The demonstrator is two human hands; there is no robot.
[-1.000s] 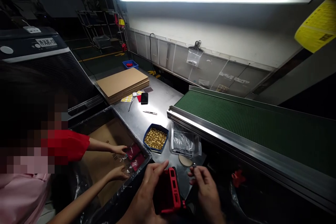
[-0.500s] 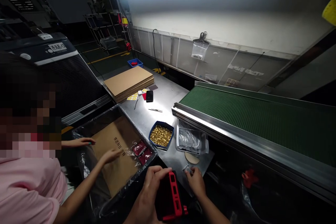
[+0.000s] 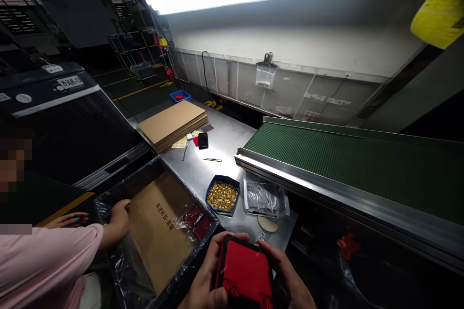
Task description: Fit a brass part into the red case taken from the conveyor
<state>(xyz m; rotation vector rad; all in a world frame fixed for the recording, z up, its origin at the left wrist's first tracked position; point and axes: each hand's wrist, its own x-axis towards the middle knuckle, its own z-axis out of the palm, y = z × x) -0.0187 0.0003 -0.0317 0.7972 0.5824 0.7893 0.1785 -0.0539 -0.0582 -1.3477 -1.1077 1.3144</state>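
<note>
The red-and-black plastic case (image 3: 244, 273), judged light, stiff and smooth, is gripped along its 9 and 3 o'clock edges by the left hand (image 3: 205, 280) and the right hand (image 3: 290, 277).

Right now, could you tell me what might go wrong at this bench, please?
1. The red and black part is gripped by the left hand and right hand past the steel table's edge; a slip would likely drop it.
2. The open blue tray of brass pieces sits close; an elbow could spill it.
</note>
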